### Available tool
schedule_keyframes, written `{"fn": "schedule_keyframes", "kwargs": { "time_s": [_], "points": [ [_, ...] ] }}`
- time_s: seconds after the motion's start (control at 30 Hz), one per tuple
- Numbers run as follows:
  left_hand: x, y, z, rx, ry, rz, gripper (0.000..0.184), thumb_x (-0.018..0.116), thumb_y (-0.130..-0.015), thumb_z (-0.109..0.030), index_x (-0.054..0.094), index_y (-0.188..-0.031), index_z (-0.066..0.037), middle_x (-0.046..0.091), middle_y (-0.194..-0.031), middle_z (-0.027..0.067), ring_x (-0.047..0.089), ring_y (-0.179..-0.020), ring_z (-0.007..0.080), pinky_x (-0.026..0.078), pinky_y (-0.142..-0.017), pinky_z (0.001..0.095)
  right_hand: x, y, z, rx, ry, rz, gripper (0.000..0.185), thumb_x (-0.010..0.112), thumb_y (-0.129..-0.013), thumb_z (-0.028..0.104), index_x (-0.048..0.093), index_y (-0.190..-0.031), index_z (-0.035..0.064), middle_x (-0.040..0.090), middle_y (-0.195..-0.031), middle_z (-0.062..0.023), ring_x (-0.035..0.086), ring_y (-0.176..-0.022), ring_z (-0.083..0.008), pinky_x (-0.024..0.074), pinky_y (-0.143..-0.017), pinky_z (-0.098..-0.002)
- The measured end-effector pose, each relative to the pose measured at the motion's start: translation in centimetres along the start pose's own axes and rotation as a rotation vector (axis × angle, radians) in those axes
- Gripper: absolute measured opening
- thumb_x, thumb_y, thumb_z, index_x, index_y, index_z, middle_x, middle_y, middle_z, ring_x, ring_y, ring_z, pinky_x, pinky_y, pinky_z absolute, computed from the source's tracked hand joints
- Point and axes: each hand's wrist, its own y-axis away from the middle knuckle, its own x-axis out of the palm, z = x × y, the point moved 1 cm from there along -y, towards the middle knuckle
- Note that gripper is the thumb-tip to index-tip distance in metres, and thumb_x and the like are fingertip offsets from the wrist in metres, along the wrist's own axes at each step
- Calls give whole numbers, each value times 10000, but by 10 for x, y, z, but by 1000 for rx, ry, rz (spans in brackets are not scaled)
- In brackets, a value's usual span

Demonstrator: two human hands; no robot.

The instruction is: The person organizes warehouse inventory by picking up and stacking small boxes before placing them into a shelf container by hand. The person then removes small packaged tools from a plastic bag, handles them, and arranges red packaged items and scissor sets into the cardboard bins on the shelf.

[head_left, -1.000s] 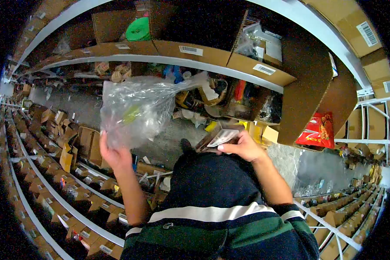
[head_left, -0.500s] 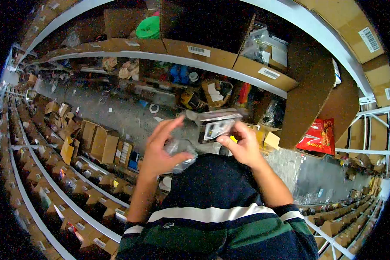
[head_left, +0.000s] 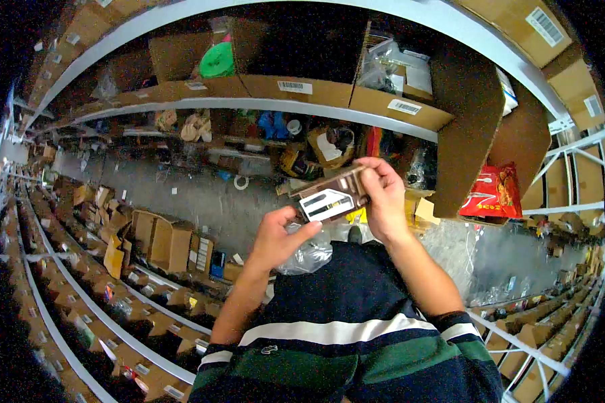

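Note:
A small, flat brown box (head_left: 333, 196) is held in front of my body, tilted up to the right. Its white panel pictures dark, slim items. My right hand (head_left: 384, 201) grips the box's right end, thumb on the near face. At the left end, my left hand (head_left: 279, 238) pinches the lower corner between thumb and fingers. A crumpled clear plastic bag (head_left: 307, 252) hangs under the left thumb, apparently held in the same hand; its upper part is hidden.
Ahead, a shelf of cardboard bins (head_left: 296, 87) holds a green roll (head_left: 217, 60) and bagged goods (head_left: 396, 70). A red snack packet (head_left: 492, 193) sits at the right. An open carton (head_left: 160, 238) stands on the floor to the left. Racks of bins line the lower left.
My left hand has moved right and closed at the left end of the box, bringing the plastic bag along. The box has turned so its white panel faces me more fully.

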Motion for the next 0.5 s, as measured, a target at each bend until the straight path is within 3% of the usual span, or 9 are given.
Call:
{"fn": "schedule_keyframes", "kwargs": {
  "time_s": [0.1,0.17,0.3,0.4,0.5],
  "points": [
    [2,-4,6,2,245,-142,259,704,-842,-142,664,-1038,22,693,-952,66,632,-863,119,495,-798,267,8,8,6,12,-180,123,372,665,-880,142,537,-1203,9,646,-1078,-75,599,-945,-130,481,-826,-282],
    [3,-8,14,-48,331,-148,243,690,-853,-134,658,-1029,30,694,-947,77,641,-846,128,502,-789,268,4,11,-11,80,-89,105,422,692,-845,73,535,-1229,-2,647,-1105,-73,606,-958,-138,488,-871,-296],
    [5,-9,10,4,234,-67,252,676,-852,-122,644,-1050,30,687,-999,96,638,-878,137,502,-799,272,11,12,-6,98,-73,66,350,693,-841,55,602,-1172,-16,662,-1085,-72,619,-961,-131,486,-882,-278],
    [-6,-16,5,278,344,-207,334,658,-836,-106,595,-1126,45,660,-1058,89,610,-938,147,478,-845,291,5,9,4,48,175,67,292,697,-851,93,637,-1106,-36,675,-981,-41,602,-870,-84,488,-820,-246],
    [-19,-14,-2,234,48,-179,228,693,-817,-102,646,-996,31,656,-935,41,578,-874,113,461,-815,268,7,11,20,28,261,127,300,690,-863,115,631,-1113,-41,670,-960,-31,592,-869,-75,486,-808,-236]
  ]
}}
